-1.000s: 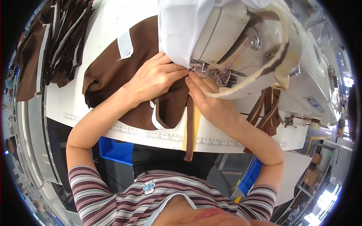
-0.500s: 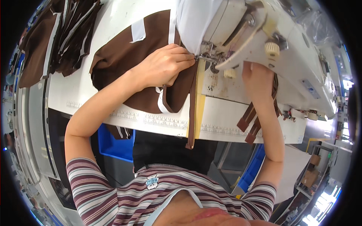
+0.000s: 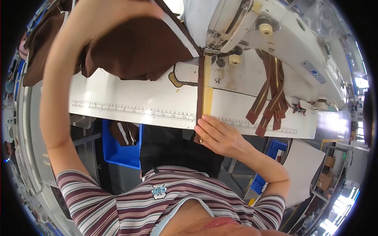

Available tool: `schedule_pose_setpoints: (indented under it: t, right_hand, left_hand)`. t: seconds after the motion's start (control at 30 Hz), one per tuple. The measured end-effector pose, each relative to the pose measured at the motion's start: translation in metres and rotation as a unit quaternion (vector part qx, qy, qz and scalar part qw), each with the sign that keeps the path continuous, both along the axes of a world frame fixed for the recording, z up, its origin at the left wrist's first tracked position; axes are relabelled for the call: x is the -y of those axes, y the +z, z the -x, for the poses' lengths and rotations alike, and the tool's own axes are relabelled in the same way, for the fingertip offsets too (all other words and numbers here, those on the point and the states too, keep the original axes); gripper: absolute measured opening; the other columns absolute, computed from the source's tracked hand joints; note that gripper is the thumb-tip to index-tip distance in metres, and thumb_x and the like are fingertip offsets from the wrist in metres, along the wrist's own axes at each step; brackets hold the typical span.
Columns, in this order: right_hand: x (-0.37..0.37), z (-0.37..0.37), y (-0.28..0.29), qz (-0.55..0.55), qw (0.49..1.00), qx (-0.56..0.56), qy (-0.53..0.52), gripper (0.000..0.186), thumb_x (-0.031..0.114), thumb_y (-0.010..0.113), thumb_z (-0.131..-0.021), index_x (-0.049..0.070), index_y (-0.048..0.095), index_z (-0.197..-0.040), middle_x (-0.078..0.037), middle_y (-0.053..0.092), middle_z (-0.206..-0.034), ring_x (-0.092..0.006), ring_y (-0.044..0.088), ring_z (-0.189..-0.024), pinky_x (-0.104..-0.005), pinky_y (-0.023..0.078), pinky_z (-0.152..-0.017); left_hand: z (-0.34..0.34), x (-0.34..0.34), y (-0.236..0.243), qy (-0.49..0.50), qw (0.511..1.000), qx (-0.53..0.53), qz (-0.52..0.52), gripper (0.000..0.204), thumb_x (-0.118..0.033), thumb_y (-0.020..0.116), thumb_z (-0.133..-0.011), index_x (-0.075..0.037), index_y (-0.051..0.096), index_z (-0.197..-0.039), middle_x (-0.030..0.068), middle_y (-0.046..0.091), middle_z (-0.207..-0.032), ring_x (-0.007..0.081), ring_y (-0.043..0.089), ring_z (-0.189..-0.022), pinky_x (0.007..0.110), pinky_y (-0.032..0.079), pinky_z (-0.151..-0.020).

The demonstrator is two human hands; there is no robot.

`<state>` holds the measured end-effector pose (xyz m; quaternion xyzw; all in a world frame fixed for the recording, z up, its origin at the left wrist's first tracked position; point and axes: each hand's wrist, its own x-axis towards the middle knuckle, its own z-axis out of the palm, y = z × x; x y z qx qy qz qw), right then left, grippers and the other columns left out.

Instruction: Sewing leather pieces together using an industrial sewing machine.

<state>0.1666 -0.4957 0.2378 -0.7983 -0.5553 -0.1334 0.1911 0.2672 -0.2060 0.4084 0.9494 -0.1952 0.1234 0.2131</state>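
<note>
My left hand [image 3: 114,13], blurred and raised at the upper left, holds up a brown fabric piece [image 3: 138,51]; its fingertips are at the edge with the white strip. That piece's lower corner reaches the sewing machine's presser foot [image 3: 208,50]. From the foot a brown zipper with gold teeth [image 3: 203,86] runs straight toward me along a yellow strip [image 3: 209,100]. Near the table's front edge, my right hand [image 3: 222,137] has its fingers closed over the zipper's near end, which hangs past the edge. The thumb is mostly hidden.
The white sewing machine [image 3: 287,43] fills the upper right. Several brown zippers [image 3: 271,94] lie on its bed. A ruler scale [image 3: 153,112] lines the table's front. Below sits a blue bin [image 3: 118,157] with brown pieces. More brown fabric [image 3: 37,51] lies far left.
My left hand has moved up and left from beside the presser foot, swinging the fabric piece up. My right hand has come from the loose zippers to the zipper's near end.
</note>
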Motion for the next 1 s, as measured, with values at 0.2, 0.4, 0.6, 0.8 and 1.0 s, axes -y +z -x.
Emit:
schedule_pose_setpoints:
  t: [0.2,0.4,0.6,0.8,1.0]
  right_hand:
    - [0.003,-0.004,0.003,-0.011,0.997,0.048,0.063,0.025,0.007,0.067,-0.070,0.000,0.065,-0.094,-0.012,0.063,-0.097,-0.0267,0.064,-0.094,-0.0322,0.056,-0.081]
    - [0.002,-0.006,-0.001,-0.026,0.995,0.047,0.080,0.023,0.013,0.063,-0.072,-0.001,0.062,-0.090,-0.016,0.064,-0.092,-0.0272,0.065,-0.091,-0.0346,0.054,-0.085]
    - [-0.003,-0.024,0.006,0.041,0.993,0.055,0.095,0.021,0.011,0.064,-0.072,-0.001,0.063,-0.089,-0.014,0.064,-0.095,-0.0274,0.064,-0.093,-0.0341,0.055,-0.084]
    - [-0.009,-0.037,0.011,0.027,0.998,0.019,0.057,0.021,0.008,0.064,-0.071,-0.001,0.063,-0.089,-0.015,0.064,-0.096,-0.0277,0.064,-0.095,-0.0341,0.055,-0.082]
    - [-0.013,-0.047,0.010,0.047,0.998,0.027,0.023,0.022,0.006,0.064,-0.069,-0.003,0.065,-0.089,-0.015,0.064,-0.097,-0.0276,0.063,-0.097,-0.0337,0.055,-0.081]
  left_hand:
    - [0.117,0.064,-0.107,-0.302,0.950,0.054,-0.049,0.007,-0.007,0.058,-0.059,-0.004,0.053,-0.062,0.0048,0.046,-0.059,0.0196,0.052,-0.061,0.036,0.046,-0.088]
    - [0.119,0.064,-0.152,-0.274,0.955,-0.009,0.116,0.008,-0.008,0.065,-0.067,-0.003,0.062,-0.074,0.0042,0.052,-0.068,0.0191,0.055,-0.071,0.034,0.044,-0.085]
    - [0.100,0.059,-0.155,-0.261,0.953,-0.013,0.153,0.009,-0.007,0.068,-0.068,-0.003,0.065,-0.076,0.0032,0.051,-0.067,0.0182,0.054,-0.068,0.035,0.045,-0.082]
    - [0.077,0.053,-0.159,-0.279,0.947,0.021,0.156,0.013,-0.007,0.069,-0.064,-0.002,0.065,-0.075,0.0023,0.047,-0.063,0.0177,0.050,-0.062,0.035,0.045,-0.080]
    - [0.058,0.052,-0.167,-0.281,0.948,0.068,0.133,0.014,-0.006,0.068,-0.064,0.001,0.066,-0.076,0.0038,0.048,-0.064,0.0186,0.051,-0.063,0.035,0.046,-0.077]
